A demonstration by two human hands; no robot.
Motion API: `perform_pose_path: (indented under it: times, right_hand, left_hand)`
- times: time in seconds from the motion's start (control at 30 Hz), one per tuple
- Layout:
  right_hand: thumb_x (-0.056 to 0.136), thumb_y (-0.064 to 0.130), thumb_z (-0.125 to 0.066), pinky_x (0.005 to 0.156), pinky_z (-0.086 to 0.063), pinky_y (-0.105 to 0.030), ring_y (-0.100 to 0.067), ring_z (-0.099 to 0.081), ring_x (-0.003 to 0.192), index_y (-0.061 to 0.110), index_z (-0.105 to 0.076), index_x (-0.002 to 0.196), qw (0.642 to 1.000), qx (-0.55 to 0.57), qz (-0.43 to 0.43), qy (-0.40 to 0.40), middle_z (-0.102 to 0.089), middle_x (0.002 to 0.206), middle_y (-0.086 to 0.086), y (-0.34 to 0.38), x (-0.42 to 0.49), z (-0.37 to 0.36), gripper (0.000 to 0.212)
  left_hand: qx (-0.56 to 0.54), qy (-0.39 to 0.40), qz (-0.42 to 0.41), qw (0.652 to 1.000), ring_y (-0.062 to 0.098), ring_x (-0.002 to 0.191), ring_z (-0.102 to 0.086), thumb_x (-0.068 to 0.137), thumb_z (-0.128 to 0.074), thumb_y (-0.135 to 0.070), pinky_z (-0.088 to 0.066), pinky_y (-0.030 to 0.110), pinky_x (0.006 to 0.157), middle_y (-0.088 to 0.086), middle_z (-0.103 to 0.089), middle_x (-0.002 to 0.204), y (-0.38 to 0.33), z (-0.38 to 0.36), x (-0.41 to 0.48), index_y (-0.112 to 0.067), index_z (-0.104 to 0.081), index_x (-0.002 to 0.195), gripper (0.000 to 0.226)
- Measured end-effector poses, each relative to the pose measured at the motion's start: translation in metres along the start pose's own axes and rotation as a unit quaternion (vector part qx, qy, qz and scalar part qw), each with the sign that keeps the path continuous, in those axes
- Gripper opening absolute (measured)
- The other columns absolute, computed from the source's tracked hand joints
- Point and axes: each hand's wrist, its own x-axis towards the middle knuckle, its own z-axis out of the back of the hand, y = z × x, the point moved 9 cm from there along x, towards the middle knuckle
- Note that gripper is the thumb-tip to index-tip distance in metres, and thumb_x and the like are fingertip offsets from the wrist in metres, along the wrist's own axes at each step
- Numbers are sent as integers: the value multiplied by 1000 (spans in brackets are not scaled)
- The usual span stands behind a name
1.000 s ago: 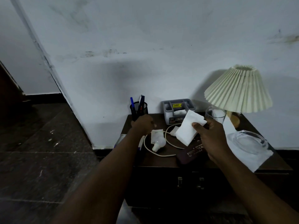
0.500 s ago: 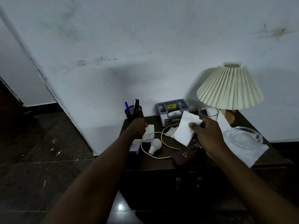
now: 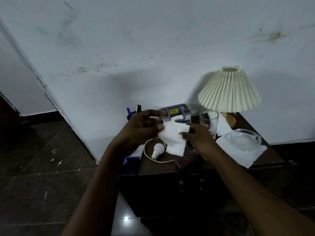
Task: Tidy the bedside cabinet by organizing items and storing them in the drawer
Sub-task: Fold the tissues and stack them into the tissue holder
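Both hands meet over the dark bedside cabinet (image 3: 170,167). My left hand (image 3: 143,126) and my right hand (image 3: 197,135) pinch white tissues (image 3: 173,137) between them, held above the cabinet top. Below lie a white light bulb (image 3: 158,149), a white cable (image 3: 150,156) looped around it and a dark maroon booklet (image 3: 188,158). The cabinet's drawer front (image 3: 190,186) with two small metal handles is closed.
At the back stand a pen holder (image 3: 132,114), a grey organiser box (image 3: 175,113), a drinking glass (image 3: 208,121) and a pleated lamp (image 3: 229,91). A glass ashtray (image 3: 242,139) rests on white paper (image 3: 242,155) at right. A purple box (image 3: 134,155) sits at the cabinet's left edge.
My left hand picked a small tissue off the cabinet near the bulb and brought it right to the tissue in my right hand. The view shifted slightly.
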Motion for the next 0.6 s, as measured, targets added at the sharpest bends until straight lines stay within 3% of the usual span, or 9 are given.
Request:
perform_pose_path:
  times: [0.1,0.17,0.3,0.37,0.5,0.6]
  right_hand:
    - [92,9,-76,77,-60,-48,-36,-76,88,7,-78,113,996,7,-3,92,-80,100,-16,2,-6,-19,22]
    - [90,17,-78,81,-62,-45,-31,-78,95,20,-81,109,989,0,14,150,-81,103,-8,7,-13,-30,19]
    - [89,14,-77,85,-63,-39,-23,-78,97,24,-82,107,982,-10,12,186,-81,105,-5,8,-19,-40,21]
    - [88,9,-77,85,-60,-46,-28,-77,95,19,-82,104,981,-36,7,188,-81,101,-8,5,-19,-40,20]
    - [87,7,-76,89,-55,-65,-52,-69,104,15,-82,104,974,-66,-1,219,-79,102,-18,4,-22,-41,20]
    - [92,5,-72,95,-51,-67,-51,-67,110,18,-81,109,968,-43,-2,248,-79,108,-16,7,-24,-42,23]
  left_hand:
    - [45,-44,14,998,35,100,-73,91,-76,-6,-58,50,84,13,-78,109,27,-11,-3,-26,-74,116,32]
    - [82,-82,14,993,32,105,-74,92,-76,-6,-56,56,93,6,-80,104,42,-11,-1,-35,-74,108,34]
    - [162,-137,-23,977,9,97,-74,89,-80,-10,-60,37,95,-3,-79,100,49,-3,1,-41,-69,109,38]
    - [162,-141,-29,976,9,98,-74,89,-79,-10,-60,34,93,-4,-78,103,49,0,3,-41,-67,115,42]
    - [139,-97,-20,985,9,90,-74,88,-79,-8,-60,25,82,-8,-76,87,56,3,6,-36,-59,133,56]
    - [140,-45,-5,989,15,94,-75,88,-78,-8,-60,30,89,-4,-76,87,64,0,7,-33,-50,145,68]
